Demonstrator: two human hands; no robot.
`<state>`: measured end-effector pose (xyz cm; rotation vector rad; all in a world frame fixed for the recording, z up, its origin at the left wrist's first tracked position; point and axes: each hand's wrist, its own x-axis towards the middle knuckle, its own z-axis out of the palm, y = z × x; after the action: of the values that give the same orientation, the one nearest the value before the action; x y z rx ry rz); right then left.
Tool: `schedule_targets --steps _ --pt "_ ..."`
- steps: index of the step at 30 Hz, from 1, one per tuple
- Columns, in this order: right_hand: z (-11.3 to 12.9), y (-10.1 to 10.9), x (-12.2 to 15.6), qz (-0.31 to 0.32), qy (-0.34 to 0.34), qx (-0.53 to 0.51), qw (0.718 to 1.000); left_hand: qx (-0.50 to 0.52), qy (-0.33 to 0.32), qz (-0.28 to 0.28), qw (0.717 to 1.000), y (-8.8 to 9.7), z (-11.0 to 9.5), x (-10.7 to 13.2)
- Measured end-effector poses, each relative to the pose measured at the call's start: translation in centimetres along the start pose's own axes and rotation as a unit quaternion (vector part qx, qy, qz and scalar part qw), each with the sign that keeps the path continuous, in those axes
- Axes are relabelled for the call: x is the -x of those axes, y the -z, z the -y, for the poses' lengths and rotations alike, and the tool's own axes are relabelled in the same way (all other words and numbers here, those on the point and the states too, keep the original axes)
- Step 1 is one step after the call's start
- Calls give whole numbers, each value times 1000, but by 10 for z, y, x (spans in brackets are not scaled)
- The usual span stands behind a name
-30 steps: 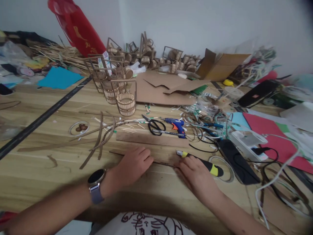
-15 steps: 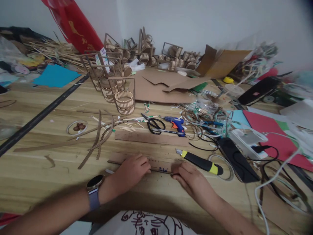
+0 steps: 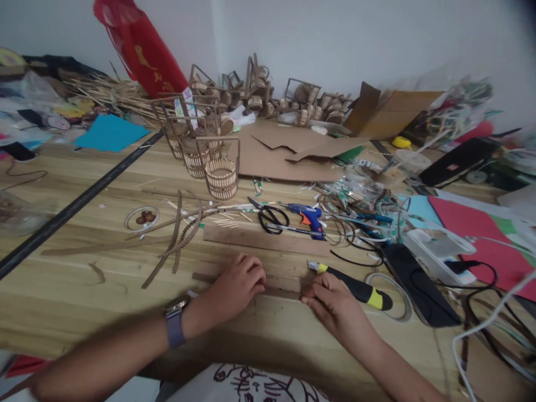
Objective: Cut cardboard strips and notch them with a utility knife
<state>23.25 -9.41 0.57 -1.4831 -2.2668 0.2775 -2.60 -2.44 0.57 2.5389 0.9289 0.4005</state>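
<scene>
Fingers (image 3: 256, 276) of two hands (image 3: 235, 286) (image 3: 334, 304) on one cardboard strip (image 3: 283, 282)

Wooden table (image 3: 62, 290) with cardboard strip (image 3: 283, 283), scissors (image 3: 272, 216)

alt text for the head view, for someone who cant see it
A left hand and right hand hold a cardboard strip down on a wooden table. A knife lies by the right hand; scissors, a glue gun and small baskets lie beyond.

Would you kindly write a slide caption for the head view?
Left hand and right hand hold a narrow cardboard strip on the wooden table, utility knife beside the right.
</scene>
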Motion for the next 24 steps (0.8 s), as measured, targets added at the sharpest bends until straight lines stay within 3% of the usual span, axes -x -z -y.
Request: schedule_targets --steps 4,8,13,18,21,24 --pt "-4 5 2 -28 19 72 997 20 -3 -2 1000 -1 3 -1" --pt "-29 28 20 -55 -11 129 990 20 -9 -8 1000 -1 3 1" --pt "-72 45 52 -1 -74 209 975 -46 -22 -2 999 -3 2 4" --pt "-74 41 60 9 -44 257 965 -98 -32 35 994 1 -3 5" --pt "-58 45 57 -34 -98 201 974 -120 -33 46 991 5 -6 6" --pt "-37 52 53 -42 -221 -11 974 -134 -36 52 989 8 -8 7"
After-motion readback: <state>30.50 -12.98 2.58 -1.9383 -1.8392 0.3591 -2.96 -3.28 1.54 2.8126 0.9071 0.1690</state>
